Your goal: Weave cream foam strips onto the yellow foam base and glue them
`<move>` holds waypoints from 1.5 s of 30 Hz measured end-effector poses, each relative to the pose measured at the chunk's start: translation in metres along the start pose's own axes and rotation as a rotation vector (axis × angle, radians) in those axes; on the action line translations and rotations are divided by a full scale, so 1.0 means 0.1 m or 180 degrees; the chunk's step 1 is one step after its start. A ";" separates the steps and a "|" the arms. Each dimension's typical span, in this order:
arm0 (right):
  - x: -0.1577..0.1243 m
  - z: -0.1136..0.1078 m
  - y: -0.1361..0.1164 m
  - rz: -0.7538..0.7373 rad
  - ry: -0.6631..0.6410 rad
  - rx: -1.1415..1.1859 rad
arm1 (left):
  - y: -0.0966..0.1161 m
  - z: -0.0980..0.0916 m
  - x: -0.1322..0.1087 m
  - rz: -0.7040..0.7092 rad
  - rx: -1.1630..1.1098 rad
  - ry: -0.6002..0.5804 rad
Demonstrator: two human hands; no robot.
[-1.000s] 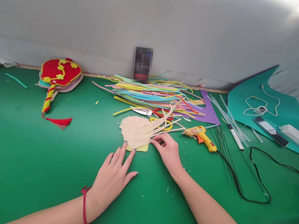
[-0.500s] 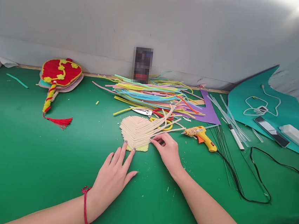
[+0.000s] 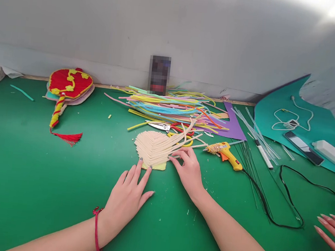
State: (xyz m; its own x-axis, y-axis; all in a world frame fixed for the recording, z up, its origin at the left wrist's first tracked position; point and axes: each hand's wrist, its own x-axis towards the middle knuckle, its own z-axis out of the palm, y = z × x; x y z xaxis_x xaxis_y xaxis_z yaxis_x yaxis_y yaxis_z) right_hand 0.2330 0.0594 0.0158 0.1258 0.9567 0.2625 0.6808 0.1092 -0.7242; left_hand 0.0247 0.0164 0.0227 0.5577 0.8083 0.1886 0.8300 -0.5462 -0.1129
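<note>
A leaf-shaped piece of overlapping cream fuzzy strips (image 3: 152,145) lies on a pale yellow backing (image 3: 160,166) at the middle of the table. My left hand (image 3: 128,194) is flat with its fingers spread, two fingertips pressing the near edge of the piece. At the right edge, my right hand (image 3: 188,171) pinches a cream strip between thumb and forefinger; the fingertips partly hide the hold. Loose strip ends (image 3: 189,133) fan out to the upper right. Just beyond lie scissors (image 3: 159,126) with red and yellow handles, partly covered by the strips.
Colourful fuzzy stems (image 3: 163,105) are heaped behind. A yellow glue gun (image 3: 227,153), its black cord, thin wires (image 3: 250,169) and a phone (image 3: 303,147) lie rightward. A red fan (image 3: 71,82) with a tassel is at left. Another person's hand (image 3: 333,232) shows at the right edge.
Another person's hand has come into view at the right edge. My right forefinger has shifted slightly up off the piece's edge; my left hand stays in place.
</note>
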 end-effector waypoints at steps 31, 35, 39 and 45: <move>-0.14 0.10 -0.17 -0.2373 -0.0720 -0.0926 | -0.87 0.24 0.53 -0.0568 -0.2920 0.0057; -0.14 0.12 -0.16 -0.2341 -0.0765 -0.0937 | -0.86 0.25 0.55 -0.0654 -0.2924 0.0039; -0.14 0.12 -0.16 -0.2315 -0.0779 -0.0951 | -0.84 0.26 0.56 -0.0703 -0.2823 -0.0006; -0.14 0.13 -0.15 -0.2301 -0.0824 -0.0978 | -0.83 0.25 0.56 -0.0709 -0.2756 -0.0083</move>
State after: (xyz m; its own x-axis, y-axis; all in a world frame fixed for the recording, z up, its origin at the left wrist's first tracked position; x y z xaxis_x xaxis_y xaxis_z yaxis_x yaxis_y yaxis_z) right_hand 0.2117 0.0482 0.0152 -0.5634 0.7147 0.4145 0.7017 0.6788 -0.2166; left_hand -0.0128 0.1127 0.0183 0.3936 0.9144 0.0947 0.6252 -0.3417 0.7017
